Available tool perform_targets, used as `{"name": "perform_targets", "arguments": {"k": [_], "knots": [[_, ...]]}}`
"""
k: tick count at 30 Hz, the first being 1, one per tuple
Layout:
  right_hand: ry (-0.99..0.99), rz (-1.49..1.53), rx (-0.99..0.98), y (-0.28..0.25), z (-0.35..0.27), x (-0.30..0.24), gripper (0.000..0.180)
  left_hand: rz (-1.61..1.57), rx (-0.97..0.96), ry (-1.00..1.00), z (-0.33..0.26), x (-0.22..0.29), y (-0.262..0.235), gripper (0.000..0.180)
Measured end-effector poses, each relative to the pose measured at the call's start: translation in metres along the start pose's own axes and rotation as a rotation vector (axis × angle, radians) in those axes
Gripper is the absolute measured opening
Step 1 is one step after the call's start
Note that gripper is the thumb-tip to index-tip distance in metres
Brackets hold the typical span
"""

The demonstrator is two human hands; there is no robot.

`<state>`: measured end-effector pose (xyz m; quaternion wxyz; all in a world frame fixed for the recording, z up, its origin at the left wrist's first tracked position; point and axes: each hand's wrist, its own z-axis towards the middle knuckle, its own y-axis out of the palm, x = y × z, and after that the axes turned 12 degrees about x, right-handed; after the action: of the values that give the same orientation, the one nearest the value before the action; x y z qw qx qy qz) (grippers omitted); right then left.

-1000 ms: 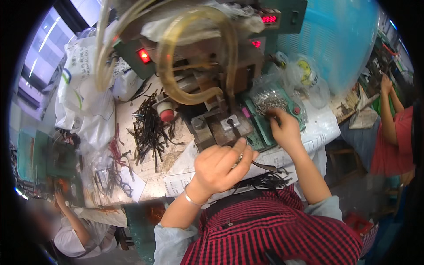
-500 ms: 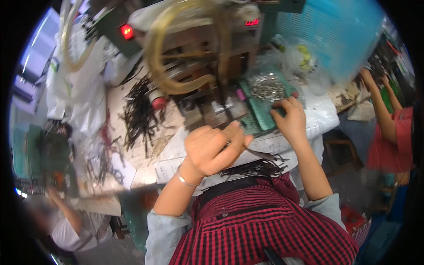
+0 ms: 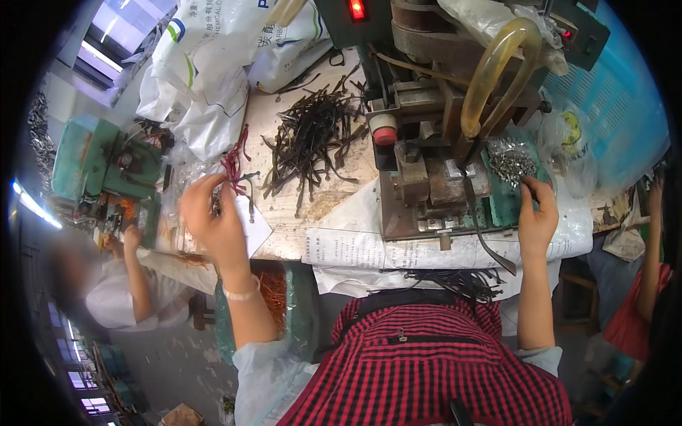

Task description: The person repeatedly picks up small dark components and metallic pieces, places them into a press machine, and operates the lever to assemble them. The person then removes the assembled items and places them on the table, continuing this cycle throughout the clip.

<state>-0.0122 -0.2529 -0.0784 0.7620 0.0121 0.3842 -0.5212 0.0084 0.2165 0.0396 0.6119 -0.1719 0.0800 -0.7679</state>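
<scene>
Scuffed tabletop [image 3: 290, 233], black strips [image 3: 312, 135] strewn ahead, between left hand [image 3: 211, 215] and right hand [image 3: 538, 216] (well apart, grip can't be told); printed sack [image 3: 202, 92] spotted past the left, floor [image 3: 170, 366] below.

R hand [image 3: 538, 219] at sm. metal pcs [image 3: 510, 162]

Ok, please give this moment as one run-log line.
left hand: near red cords | right hand: at small metal pieces | grips: unclear | dark strap: extending from machine
</scene>
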Motion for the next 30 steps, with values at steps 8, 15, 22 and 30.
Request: {"name": "perform_targets", "arguments": {"k": [8, 15, 22, 30], "knots": [[0.138, 0.01, -0.074, 0.008, -0.004, -0.003, 0.014, 0.31, -0.477, 0.178, -0.11, -0.061, 0.122, 0.004], [0.249, -0.113, 0.064, -0.076, -0.037, 0.034, 0.015, 0.185, -0.436, -0.008, -0.068, -0.089, 0.13, 0.011], [0.023, 0.312, -0.101, -0.026, 0.025, -0.086, 0.017, 0.152, -0.365, -0.021, -0.076, -0.096, 0.152, 0.012], [0.442, 0.788, -0.096, 0.043, 0.02, -0.108, 0.046, -0.875, -0.545, -1.047, -0.076, 0.021, 0.101, 0.028]]}}
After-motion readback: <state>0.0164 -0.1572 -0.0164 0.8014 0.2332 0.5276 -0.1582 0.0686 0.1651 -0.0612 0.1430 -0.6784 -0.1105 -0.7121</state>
